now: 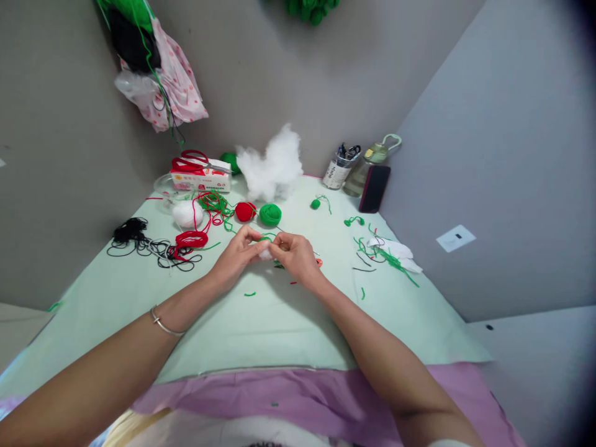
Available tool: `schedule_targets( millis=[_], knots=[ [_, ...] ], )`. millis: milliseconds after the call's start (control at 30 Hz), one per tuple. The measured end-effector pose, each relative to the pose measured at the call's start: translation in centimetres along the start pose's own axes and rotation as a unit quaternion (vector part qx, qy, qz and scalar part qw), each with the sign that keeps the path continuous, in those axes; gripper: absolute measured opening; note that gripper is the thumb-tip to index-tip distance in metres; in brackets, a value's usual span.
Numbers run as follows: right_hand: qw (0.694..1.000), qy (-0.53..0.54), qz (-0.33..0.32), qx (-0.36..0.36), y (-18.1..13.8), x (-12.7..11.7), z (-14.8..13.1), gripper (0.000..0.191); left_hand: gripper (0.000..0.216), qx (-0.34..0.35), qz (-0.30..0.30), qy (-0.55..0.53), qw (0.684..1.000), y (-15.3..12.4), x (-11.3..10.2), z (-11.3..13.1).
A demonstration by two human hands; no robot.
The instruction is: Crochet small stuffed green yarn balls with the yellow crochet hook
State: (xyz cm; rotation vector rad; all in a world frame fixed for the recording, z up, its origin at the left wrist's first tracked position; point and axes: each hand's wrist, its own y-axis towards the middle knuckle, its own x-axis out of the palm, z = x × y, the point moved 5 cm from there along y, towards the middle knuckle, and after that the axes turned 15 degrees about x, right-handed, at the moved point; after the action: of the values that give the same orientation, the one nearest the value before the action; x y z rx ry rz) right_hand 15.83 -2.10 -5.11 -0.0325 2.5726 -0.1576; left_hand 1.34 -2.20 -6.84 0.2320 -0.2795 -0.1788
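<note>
Black yarn (129, 234) lies in a loose tangle near the left edge of the table (279, 323), which is covered in a pale green cloth. Just right of it sits a coil of red yarn (191, 239), with a white ball (187, 214) behind it. At the far left corner a tissue box (200, 180) carries red scissors (189, 160), and a pink spotted bag (173, 87) hangs on the wall above.

The left hand (236, 256), with a thin bracelet (162, 323) on its wrist, reaches in over the middle of the cloth. Its fingertips are closed in a pinch on a small white tuft (265, 252). The tuft is held just above the cloth at the table's centre, and a green strand (267, 237) shows at its top. Most of the tuft is hidden by the fingers. The right hand (298, 256) meets it from the other side, fingers curled and pinching the same tuft, so the two hands touch.

Behind the hands lie a red ball (244, 211) and a green ball (270, 214), side by side. A heap of white stuffing (274, 162) rests against the far edge.

Toward the far right corner stand a jar of tools (337, 170), a bottle (369, 166) and a dark phone (375, 188) leaning beside it. Green scraps (390, 259) and white scraps (399, 250) are strewn near the right edge.
</note>
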Motion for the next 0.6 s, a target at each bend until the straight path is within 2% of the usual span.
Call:
schedule_targets(
  millis=[133, 267, 433, 600],
  knots=[
    [0.999, -0.017, -0.031, -0.026, -0.8, -0.5, -0.8, 0.027, 0.038, -0.006, -0.004, 0.006, 1.0, 0.2, -0.2, -0.3],
    [0.997, -0.023, -0.053, -0.046, -1.8, -0.2, -1.7, 0.017, 0.035, 0.022, 0.034, 0.035, 0.999, 0.6, -0.5, -0.5],
    [0.999, -0.029, -0.019, -0.035, -2.0, 0.2, -1.8, 0.018, 0.028, 0.039, 0.063, 0.038, 0.997, 0.5, -0.1, -0.5],
    [0.999, -0.023, 0.021, -0.012, -1.0, -0.2, -0.9, 0.018, 0.029, 0.021, 0.044, -0.001, 0.999, 0.0, 0.4, -0.2]
  ],
)
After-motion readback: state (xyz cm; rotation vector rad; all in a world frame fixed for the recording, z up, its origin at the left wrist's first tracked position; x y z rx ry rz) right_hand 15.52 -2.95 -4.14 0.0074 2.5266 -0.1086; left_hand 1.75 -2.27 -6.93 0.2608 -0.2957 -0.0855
